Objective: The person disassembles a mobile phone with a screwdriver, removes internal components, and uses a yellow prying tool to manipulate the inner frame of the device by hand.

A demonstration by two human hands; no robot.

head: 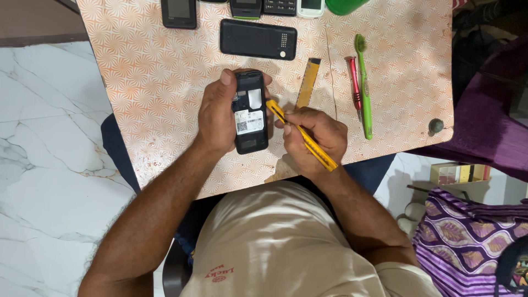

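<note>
The left hand [217,115] has its grip closed around an opened black phone [250,113], its long axis running twelve to six above the table [154,82]. The right hand [316,135] pinches a yellow tool [301,135], whose tip meets the phone's right edge from four o'clock.

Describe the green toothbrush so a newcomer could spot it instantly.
Start at the patterned table, then look to its right side, past the right hand. The green toothbrush lies lengthwise beside a shorter red screwdriver; only it has bristles.
</note>
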